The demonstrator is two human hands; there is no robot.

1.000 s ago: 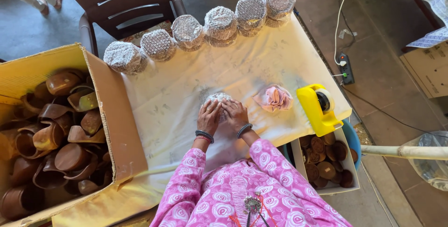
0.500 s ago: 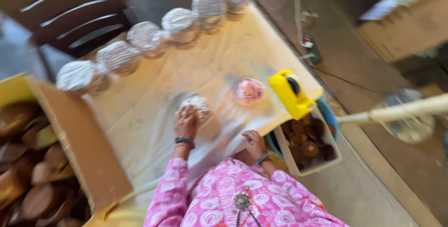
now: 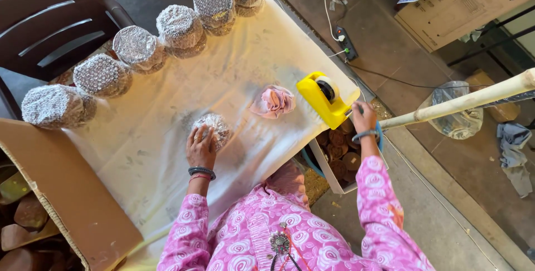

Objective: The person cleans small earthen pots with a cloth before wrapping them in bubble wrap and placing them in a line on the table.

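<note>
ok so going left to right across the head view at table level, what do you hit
cardboard box → left hand on a bubble-wrapped bundle → pink cloth → yellow tape dispenser → right hand → wooden pole

Yellow tape dispenser (image 3: 325,98), silvery bubble-wrapped bundle (image 3: 212,128), pink crumpled cloth (image 3: 273,101), white sheet (image 3: 234,59).
</note>
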